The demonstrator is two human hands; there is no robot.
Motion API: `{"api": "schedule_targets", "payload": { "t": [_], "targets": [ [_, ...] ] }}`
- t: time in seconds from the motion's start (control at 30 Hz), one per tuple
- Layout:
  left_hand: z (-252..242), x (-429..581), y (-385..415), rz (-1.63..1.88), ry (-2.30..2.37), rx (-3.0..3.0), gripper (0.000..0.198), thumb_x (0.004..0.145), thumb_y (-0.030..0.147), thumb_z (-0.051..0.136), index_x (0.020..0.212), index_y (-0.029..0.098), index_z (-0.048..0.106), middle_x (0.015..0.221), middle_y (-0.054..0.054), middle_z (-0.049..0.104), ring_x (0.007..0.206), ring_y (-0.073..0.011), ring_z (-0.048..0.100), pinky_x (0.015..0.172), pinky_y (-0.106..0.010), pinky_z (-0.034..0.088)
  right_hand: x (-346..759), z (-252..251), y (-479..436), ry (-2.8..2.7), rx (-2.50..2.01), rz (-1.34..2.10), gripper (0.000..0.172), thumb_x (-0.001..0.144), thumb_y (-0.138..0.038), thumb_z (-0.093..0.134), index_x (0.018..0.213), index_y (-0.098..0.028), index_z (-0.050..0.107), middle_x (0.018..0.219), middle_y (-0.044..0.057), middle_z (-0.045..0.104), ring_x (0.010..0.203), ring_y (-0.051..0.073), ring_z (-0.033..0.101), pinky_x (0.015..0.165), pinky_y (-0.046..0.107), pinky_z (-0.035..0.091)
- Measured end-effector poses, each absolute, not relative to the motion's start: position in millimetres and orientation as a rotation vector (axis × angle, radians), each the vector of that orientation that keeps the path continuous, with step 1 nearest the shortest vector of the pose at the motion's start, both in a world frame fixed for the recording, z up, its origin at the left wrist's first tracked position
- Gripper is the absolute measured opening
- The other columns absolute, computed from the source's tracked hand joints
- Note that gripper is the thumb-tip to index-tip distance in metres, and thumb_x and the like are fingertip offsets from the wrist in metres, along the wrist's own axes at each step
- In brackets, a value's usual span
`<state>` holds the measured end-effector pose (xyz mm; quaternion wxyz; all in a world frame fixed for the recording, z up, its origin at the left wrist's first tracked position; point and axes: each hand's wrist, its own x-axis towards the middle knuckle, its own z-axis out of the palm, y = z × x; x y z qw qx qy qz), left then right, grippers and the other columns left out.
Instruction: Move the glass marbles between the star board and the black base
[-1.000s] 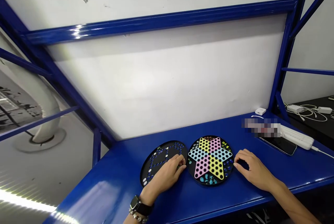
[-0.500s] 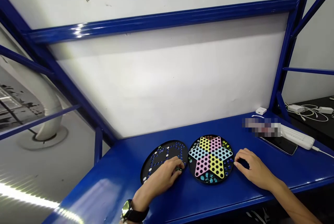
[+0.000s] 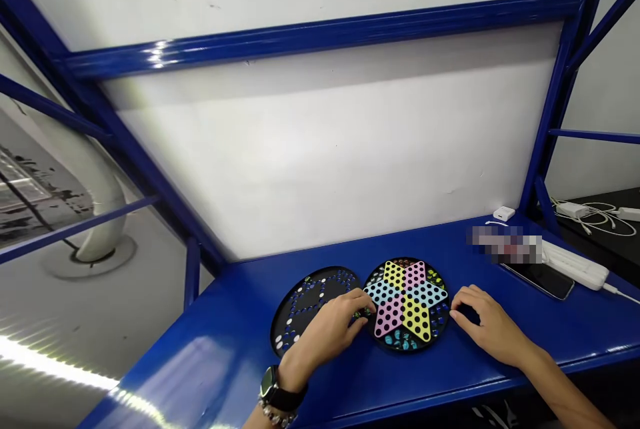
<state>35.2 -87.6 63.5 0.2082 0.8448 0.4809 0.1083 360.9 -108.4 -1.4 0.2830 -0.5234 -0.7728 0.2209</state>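
Half a second ago the left hand (image 3: 333, 323) was over the right side of the dark round tray (image 3: 311, 297); it has now shifted rightward, its fingertips over the left rim of the star board (image 3: 413, 314). Its fingers are curled with the thumb slightly apart; green bits show beside them, though whether these are pinched or lie in the board below, I cannot tell. The right hand (image 3: 493, 325) has stayed just beside the star board's right rim, thumb and fingertips bent close together; I cannot tell whether they hold anything. The dark tray sits immediately left of the star board. In front of the star board, a strip of bare blue tabletop (image 3: 360, 382) runs to the front edge; behind it, more bare surface reaches the white panel (image 3: 325, 149). Well right of it, beyond the right hand, lies a phone (image 3: 543, 279).
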Motion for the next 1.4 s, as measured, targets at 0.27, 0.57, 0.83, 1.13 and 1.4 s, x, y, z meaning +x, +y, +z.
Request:
{"api": "schedule_targets", "payload": {
  "t": [0.27,0.57,0.83,1.13,1.4],
  "targets": [
    [67,-13,-96,0.495,1.490,2.109,0.027,0.089,0.034,0.049,0.107,0.025,0.068,0.113,-0.004,0.071,0.101,-0.0208,0.065,0.090,-0.031,0.053,362,-1,-108,-2.069,-1.388,0.603,0.024,0.097,-0.041,0.046,0.084,-0.026,0.059,0.087,0.001,0.066,0.086,0.021,0.062,0.093,0.045,0.050],
    [21,27,-135,0.273,1.673,2.300,0.017,0.093,0.038,0.051,0.104,0.031,0.062,0.103,-0.002,0.067,0.094,-0.0211,0.066,0.079,-0.029,0.047,361,0,-109,-2.076,-1.419,0.618,0.024,0.098,-0.041,0.045,0.083,-0.026,0.057,0.088,0.001,0.065,0.087,0.021,0.061,0.095,0.044,0.049],
    [34,30,-123,0.542,1.742,2.304,0.027,0.099,0.041,0.039,0.113,0.031,0.059,0.103,-0.002,0.067,0.089,-0.0195,0.066,0.078,-0.029,0.048,362,1,-108,-2.083,-1.432,0.640,0.026,0.099,-0.043,0.044,0.084,-0.026,0.057,0.090,0.002,0.065,0.089,0.021,0.060,0.087,0.041,0.050],
    [19,3,-130,0.583,1.834,2.260,0.034,0.099,0.040,0.037,0.120,0.033,0.063,0.113,-0.001,0.067,0.098,-0.0177,0.067,0.084,-0.025,0.051,363,-4,-108,-2.086,-1.404,0.599,0.026,0.098,-0.043,0.046,0.083,-0.026,0.058,0.088,0.001,0.065,0.087,0.020,0.061,0.090,0.041,0.050],
    [30,-73,-145,0.305,2.104,2.051,0.032,0.091,0.047,0.045,0.101,0.029,0.071,0.100,-0.001,0.073,0.092,-0.0204,0.068,0.074,-0.026,0.051,363,-4,-108,-2.087,-1.416,0.612,0.026,0.098,-0.044,0.045,0.084,-0.026,0.058,0.089,0.001,0.065,0.086,0.021,0.061,0.094,0.044,0.049]
  ]
}}
